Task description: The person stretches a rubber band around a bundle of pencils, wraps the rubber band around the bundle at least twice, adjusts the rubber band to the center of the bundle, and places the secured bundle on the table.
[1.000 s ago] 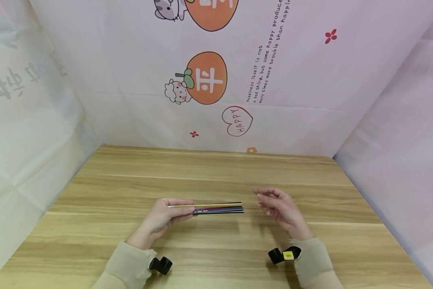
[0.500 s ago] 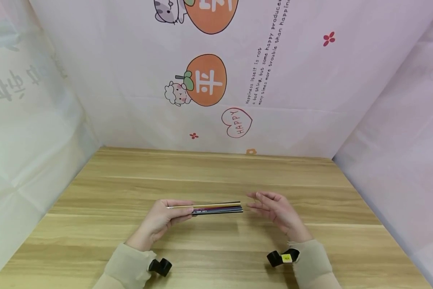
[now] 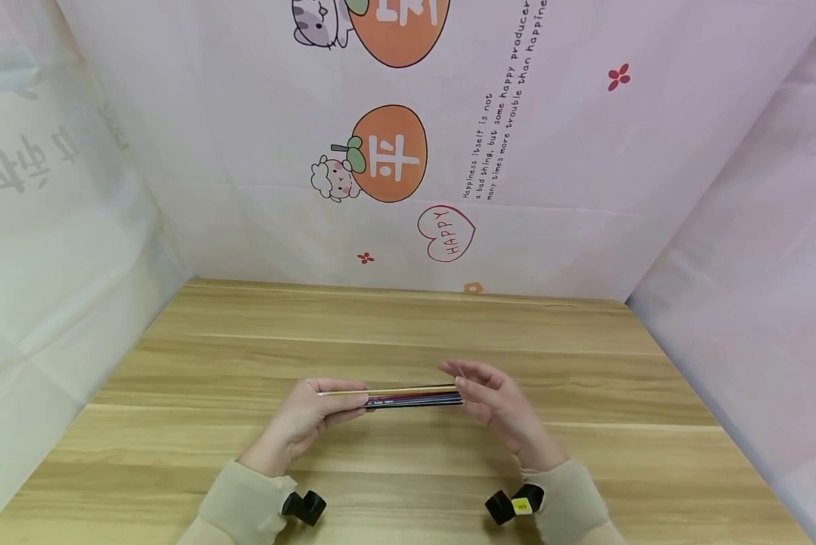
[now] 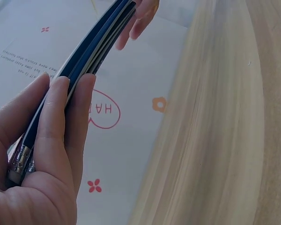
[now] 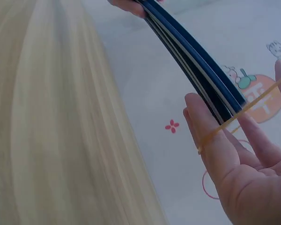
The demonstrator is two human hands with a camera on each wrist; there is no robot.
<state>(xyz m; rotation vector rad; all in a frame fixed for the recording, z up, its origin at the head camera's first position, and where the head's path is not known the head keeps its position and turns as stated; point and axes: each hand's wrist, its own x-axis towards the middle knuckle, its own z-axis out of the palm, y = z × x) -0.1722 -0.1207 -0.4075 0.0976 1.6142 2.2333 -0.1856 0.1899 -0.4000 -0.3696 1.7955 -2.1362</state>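
Observation:
My left hand (image 3: 316,409) grips a bundle of several pencils (image 3: 415,397), held level above the table. In the left wrist view, the thumb and fingers pinch the pencils near their metal ferrules (image 4: 22,157) and eraser ends. My right hand (image 3: 495,407) is at the bundle's other end. A thin tan rubber band (image 5: 271,87) stretches across its spread, fairly straight fingers (image 5: 215,140). In the right wrist view, the dark pencil ends (image 5: 232,112) reach the band between the fingers. Whether the tips are fully through the loop, I cannot tell.
A light wood-grain table (image 3: 408,469) lies under both hands. Behind it rises a pale printed curtain (image 3: 278,151) with orange cartoons and lettering. Similar cloth hangs at left and right. Each wrist wears a beige cuff with a small black camera (image 3: 303,507).
My right hand has moved left with the rubber band, from apart to around the pencil ends. My left hand and the pencils have stayed almost still.

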